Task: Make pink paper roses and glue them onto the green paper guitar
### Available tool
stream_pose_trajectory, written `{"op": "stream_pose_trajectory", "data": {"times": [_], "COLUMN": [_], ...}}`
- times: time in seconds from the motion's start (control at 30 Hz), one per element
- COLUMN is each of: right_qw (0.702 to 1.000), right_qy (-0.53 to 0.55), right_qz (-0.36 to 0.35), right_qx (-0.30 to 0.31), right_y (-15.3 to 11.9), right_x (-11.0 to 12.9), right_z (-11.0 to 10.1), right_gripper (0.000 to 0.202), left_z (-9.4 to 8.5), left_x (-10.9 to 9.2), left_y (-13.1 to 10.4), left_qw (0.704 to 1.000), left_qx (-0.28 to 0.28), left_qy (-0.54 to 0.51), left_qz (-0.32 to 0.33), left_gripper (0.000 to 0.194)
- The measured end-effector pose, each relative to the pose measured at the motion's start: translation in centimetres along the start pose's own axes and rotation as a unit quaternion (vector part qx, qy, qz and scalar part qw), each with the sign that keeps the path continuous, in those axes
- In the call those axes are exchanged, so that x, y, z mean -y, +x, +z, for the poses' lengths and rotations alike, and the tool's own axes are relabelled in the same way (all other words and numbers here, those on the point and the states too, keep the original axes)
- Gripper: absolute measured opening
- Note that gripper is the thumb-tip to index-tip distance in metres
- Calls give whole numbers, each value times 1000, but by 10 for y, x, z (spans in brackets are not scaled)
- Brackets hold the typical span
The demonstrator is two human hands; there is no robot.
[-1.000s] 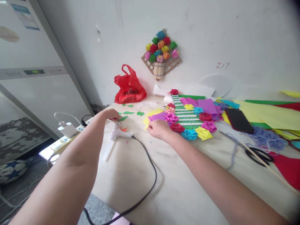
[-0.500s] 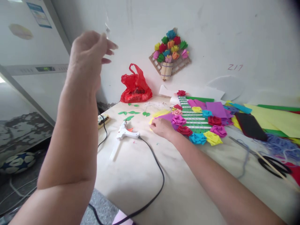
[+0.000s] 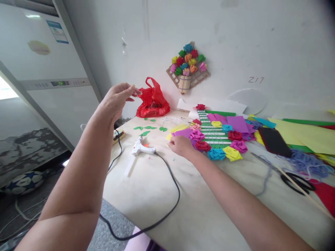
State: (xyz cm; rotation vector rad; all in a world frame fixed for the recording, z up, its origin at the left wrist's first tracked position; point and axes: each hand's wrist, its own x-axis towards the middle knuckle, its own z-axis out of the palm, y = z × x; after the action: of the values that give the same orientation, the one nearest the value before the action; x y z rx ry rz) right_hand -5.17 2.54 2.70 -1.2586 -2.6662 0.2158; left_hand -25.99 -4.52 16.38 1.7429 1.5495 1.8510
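My left hand [image 3: 120, 99] is raised over the left side of the table, in front of the red plastic bag's edge. Its thumb and forefinger are pinched together; anything between them is too small to make out. My right hand [image 3: 180, 145] rests low at the table with fingers curled closed, beside purple paper [image 3: 183, 132] and yellow paper [image 3: 175, 131]. What it may hold is hidden. Between the hands lies a white glue gun [image 3: 144, 150] with a clear glue stick [image 3: 130, 166]. Green paper leaves [image 3: 144, 133] are scattered behind it.
The red plastic bag [image 3: 154, 104] stands by the wall. A green-and-white woven panel [image 3: 212, 134] ringed with paper flowers [image 3: 216, 153] lies to the right. Further right are a phone [image 3: 274, 142], scissors [image 3: 295, 183] and yarn [image 3: 309, 162]. The glue gun's black cord [image 3: 179, 191] loops across the table.
My left hand has come down and to the right from high in front of the wall, still pinched. My right hand stays in nearly the same place. The view has shifted slightly.
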Motion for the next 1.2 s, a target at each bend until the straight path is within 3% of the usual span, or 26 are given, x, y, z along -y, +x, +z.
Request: {"op": "stream_pose_trajectory", "data": {"times": [0.17, 0.53, 0.73, 0.83, 0.93, 1.2], "right_qw": [1000, 999, 995, 993, 993, 989], "right_qy": [-13, -40, -53, -54, -55, -55], "right_qz": [4, -18, -75, -94, -102, -126], "right_qx": [12, 13, -37, -42, -35, -56], "right_y": [1, 14, 25, 32, 39, 41], "right_x": [2, 19, 19, 19, 21, 24], "right_z": [4, 11, 26, 29, 29, 38], "right_gripper": [30, 34, 30, 31, 32, 30], "left_z": [3, 8, 15, 9, 3, 6], "left_x": [8, 69, 102, 123, 141, 174], "left_y": [5, 14, 18, 22, 24, 26], "left_qw": [998, 975, 954, 928, 880, 792], "left_qx": [-48, 58, 85, 104, 158, 292], "left_qy": [35, 138, 199, 288, 399, 494], "left_qz": [-37, -163, -210, -211, -203, -210], "left_gripper": [27, 16, 20, 23, 20, 21]}}
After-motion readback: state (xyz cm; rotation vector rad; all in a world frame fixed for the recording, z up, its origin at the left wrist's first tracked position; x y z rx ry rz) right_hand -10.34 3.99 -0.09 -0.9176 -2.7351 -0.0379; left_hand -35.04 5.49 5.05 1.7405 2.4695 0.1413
